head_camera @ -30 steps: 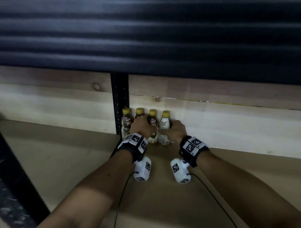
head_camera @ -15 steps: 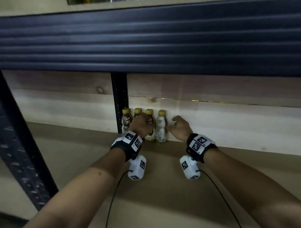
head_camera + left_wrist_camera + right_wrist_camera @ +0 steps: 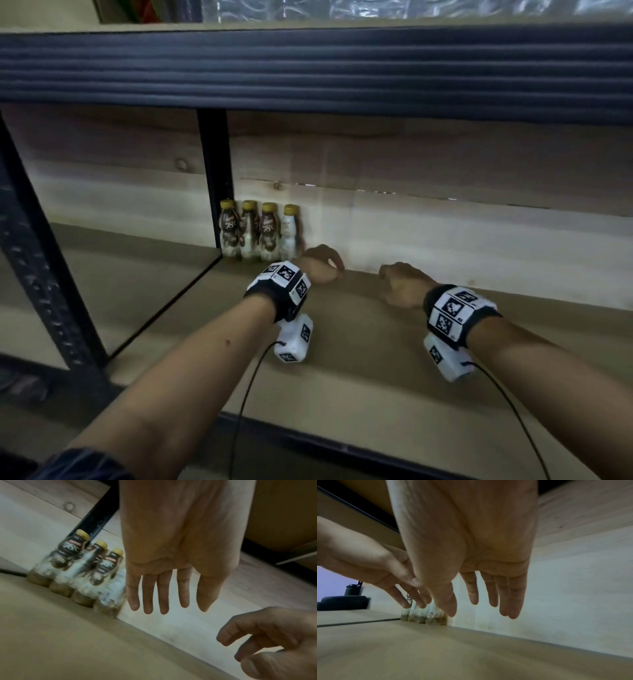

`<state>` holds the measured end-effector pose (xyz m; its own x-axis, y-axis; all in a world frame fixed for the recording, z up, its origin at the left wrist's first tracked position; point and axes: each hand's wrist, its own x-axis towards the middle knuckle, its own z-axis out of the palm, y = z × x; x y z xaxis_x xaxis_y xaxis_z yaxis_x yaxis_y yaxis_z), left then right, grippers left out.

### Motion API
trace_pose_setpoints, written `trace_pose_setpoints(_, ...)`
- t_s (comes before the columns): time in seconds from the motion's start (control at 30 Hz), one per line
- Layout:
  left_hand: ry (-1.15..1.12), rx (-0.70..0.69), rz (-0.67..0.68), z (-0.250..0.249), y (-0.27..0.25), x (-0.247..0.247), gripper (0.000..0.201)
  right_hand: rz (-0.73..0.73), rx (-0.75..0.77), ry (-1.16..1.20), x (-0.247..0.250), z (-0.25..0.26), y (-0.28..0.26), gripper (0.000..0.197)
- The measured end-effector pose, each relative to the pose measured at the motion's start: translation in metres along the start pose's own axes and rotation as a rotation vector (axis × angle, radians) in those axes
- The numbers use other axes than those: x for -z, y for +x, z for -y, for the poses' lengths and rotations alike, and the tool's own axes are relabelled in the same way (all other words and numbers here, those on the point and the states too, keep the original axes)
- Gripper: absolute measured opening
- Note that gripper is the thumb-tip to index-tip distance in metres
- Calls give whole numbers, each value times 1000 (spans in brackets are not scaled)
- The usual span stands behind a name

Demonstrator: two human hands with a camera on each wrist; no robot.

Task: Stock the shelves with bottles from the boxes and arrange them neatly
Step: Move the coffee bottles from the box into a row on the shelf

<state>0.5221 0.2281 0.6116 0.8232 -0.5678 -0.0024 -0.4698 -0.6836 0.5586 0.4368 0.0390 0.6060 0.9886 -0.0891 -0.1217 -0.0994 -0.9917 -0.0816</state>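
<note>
A: Where are the bottles (image 3: 259, 231)?

B: We see four in a tight row on the shelf (image 3: 376, 339), upright, backs against the wood back panel (image 3: 445, 233). Leftmost one sits just beside the black post (image 3: 215, 178). Three dark labels, rightmost one pale, all yellow caps.

A: Hands?

B: Both empty. Left hand (image 3: 320, 264) hovers just right of the row, fingers straight and spread in its wrist view (image 3: 171, 588), not touching any bottle. Right hand (image 3: 404, 286) is further right, apart from the left, fingers relaxed and hanging over the shelf (image 3: 488, 588).

A: Anything in the way?

B: We've got the dark ribbed beam (image 3: 308, 72) of the shelf above overhanging the opening. Another black upright (image 3: 44, 246) at front left. The wrist views blur the bottles, so we can't read the labels beyond "78". Wrapped stock on the upper shelf is too unclear to identify.
</note>
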Motion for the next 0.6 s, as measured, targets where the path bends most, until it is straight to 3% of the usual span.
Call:
trace_pose_setpoints(0.13,-25,-38,69,-62,-20,-51,18,21,-34,-10,-4,-48,-52,49)
trace_pose_setpoints(0.37,-94,-26,234,-150,-81,-116,25,34,-60,120,-23,-124,-147,29)
trace_pose_setpoints(0.53,35,-89,223,-189,-132,-147,24,24,-21,53,-28,-147,-215,30)
trace_pose_setpoints(0.6,21,-114,245,-199,-152,-158,16,47,1,162,-31,-149,-242,21)
